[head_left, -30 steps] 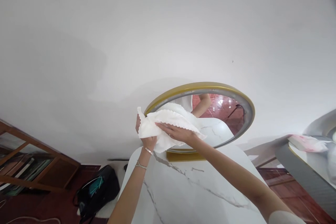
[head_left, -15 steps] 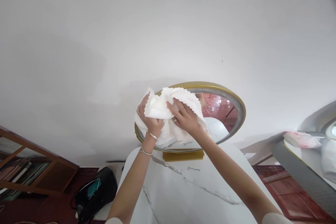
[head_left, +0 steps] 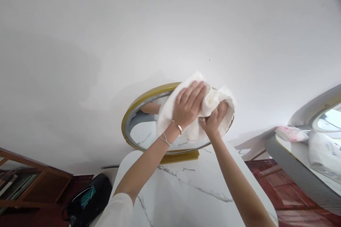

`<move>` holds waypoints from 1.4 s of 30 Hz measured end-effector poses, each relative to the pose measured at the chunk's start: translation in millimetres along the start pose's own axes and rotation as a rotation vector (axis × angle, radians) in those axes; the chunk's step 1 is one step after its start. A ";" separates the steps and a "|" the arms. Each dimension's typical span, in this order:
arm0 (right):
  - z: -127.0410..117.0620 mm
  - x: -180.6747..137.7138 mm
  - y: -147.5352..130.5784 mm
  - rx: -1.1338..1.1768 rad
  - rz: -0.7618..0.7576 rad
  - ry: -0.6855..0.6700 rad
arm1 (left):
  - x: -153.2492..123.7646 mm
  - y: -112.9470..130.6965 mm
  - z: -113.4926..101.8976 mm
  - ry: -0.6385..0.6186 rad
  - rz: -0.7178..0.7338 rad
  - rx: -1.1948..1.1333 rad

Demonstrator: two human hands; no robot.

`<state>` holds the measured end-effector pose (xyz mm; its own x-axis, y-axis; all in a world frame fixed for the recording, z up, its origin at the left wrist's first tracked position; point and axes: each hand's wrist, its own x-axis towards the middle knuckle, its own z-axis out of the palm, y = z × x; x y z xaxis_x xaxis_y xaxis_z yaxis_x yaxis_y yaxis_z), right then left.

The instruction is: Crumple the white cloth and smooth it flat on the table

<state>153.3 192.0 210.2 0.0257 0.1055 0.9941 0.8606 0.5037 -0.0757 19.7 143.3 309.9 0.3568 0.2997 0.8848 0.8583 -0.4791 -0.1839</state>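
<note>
An oval mirror (head_left: 142, 133) with a gold frame stands on a white marbled tabletop (head_left: 191, 188) against the wall. A white cloth (head_left: 166, 113) with a scalloped edge covers the right part of its glass. My left hand (head_left: 188, 106), with bracelets at the wrist, lies flat on the cloth with its fingers stretched out and pointing up. On the cloth's right side, near the mirror's right rim, my right hand (head_left: 214, 118) has its fingers curled into the bunched folds. A ring shows on the right hand. The cloth partly hides its fingertips.
A second table (head_left: 290, 156) on the right bears a pink-and-white packet (head_left: 291, 133), a white plastic bag (head_left: 323, 152) and another mirror (head_left: 330, 118). On the left are a black bag (head_left: 92, 198) and a wooden cabinet (head_left: 44, 188). The floor (head_left: 279, 191) is dark red.
Both hands and the cloth have moved right across the mirror, uncovering its left side. My left hand has gone from gripping the cloth's left edge to lying flat on it; my right hand now grips the folds.
</note>
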 end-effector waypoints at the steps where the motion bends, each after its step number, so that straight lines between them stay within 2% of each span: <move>1: -1.9 -6.6 6.4 -0.010 0.018 0.019 | 0.7 6.8 6.7 -0.021 0.033 -0.025; 6: -16.0 -32.2 26.6 -0.053 0.144 -0.009 | -1.3 35.1 33.9 -0.098 0.202 0.023; 10: -24.9 -41.6 33.7 -0.063 0.233 -0.112 | -4.9 49.6 38.8 -0.188 0.285 0.109; 15: -28.1 -68.6 42.6 -0.071 0.155 -0.146 | -26.5 55.9 39.7 -0.296 0.265 0.098; 18: -33.1 -100.5 44.6 -0.078 0.091 -0.188 | -58.5 56.2 47.0 -0.350 0.243 0.056; 23: -51.9 -161.2 43.7 -0.101 0.033 -0.235 | -134.8 57.0 62.6 -0.456 0.231 -0.080; 27: -66.4 -201.8 44.2 -0.103 -0.034 -0.362 | -191.3 54.7 68.9 -0.506 0.262 -0.180; 30: -72.2 -219.3 42.7 -0.102 -0.060 -0.434 | -217.1 50.7 70.9 -0.520 0.275 -0.200; 33: -73.5 -222.7 39.5 -0.106 -0.052 -0.448 | -227.7 49.0 72.6 -0.528 0.263 -0.209; 36: -72.6 -211.7 36.7 -0.110 -0.035 -0.422 | -228.2 50.6 73.3 -0.526 0.217 -0.193; 39: -70.2 -184.4 34.6 -0.085 -0.020 -0.347 | -222.6 51.9 72.6 -0.489 0.155 -0.156; 42: -64.7 -142.0 32.7 -0.041 -0.031 -0.224 | -208.9 49.8 70.3 -0.399 0.087 -0.103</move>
<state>210.7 138.0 71.6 -0.1111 0.2806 0.9534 0.8792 0.4751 -0.0374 13.7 114.9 85.9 0.5587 0.5408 0.6289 0.7845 -0.5906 -0.1891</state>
